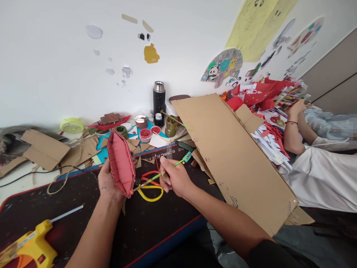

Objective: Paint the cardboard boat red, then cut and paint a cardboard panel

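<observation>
In the middle of the frame we hold a red-painted cardboard boat shape (122,162) upright in our left hand (107,182), fingers wrapped around its back edge and clenched on it. Our right hand (175,176) pinches a green-handled paintbrush (158,175) between thumb and fingers, and the bristle end touches the lower tip of the boat shape, just above the black desk mat (83,208).

The chief risk, as we judge it, is wet paint. Our left fingers sit close to the painted face, so a small shift of grip could smear the coat or stain the hand. A loaded brush at the lower tip could drip onto the mat or onto the red and yellow scissors (150,186) lying directly beneath it. If we press hard with the bristles, the thin corrugated edge could bend or the piece could twist in our grip.

To the right of centre, a large cardboard sheet (231,156) leans near our right forearm; a wide elbow swing could knock it toward the other person's arm (292,130) at the right edge. Above centre, open paint pots (145,134) and a jar of brushes (170,126) stand close together, so a careless reach to reload could tip one. At lower left, a yellow glue gun (30,245) rests on the mat, well apart from both hands.
</observation>
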Motion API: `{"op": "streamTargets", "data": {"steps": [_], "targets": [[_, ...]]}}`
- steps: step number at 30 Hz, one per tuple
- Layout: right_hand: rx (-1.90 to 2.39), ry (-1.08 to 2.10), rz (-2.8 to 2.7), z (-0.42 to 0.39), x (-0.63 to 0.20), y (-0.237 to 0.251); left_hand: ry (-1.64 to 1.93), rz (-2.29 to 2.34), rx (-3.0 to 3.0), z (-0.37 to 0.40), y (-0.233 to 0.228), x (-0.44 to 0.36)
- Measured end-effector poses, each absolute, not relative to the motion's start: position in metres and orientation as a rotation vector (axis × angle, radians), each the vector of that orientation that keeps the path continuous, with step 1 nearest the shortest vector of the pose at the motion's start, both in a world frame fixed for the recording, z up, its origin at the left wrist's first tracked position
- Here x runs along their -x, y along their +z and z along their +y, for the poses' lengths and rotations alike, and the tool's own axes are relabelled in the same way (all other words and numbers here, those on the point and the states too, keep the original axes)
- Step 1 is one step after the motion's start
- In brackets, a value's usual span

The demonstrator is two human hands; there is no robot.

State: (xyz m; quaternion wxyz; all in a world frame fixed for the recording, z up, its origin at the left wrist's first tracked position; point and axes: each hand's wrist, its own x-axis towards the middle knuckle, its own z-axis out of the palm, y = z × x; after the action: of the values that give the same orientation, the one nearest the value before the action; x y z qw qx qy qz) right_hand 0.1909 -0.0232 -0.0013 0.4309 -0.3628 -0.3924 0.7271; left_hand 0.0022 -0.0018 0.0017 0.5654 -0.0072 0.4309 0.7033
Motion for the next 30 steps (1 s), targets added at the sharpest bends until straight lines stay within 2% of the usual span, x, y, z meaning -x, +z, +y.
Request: {"op": "streamTargets", "data": {"steps": [30], "targets": [[0.922, 1.831, -0.976, -0.022, -0.189, -0.002, 1.643, 0.989, 0.061, -0.003, 0.007, -0.004]]}}
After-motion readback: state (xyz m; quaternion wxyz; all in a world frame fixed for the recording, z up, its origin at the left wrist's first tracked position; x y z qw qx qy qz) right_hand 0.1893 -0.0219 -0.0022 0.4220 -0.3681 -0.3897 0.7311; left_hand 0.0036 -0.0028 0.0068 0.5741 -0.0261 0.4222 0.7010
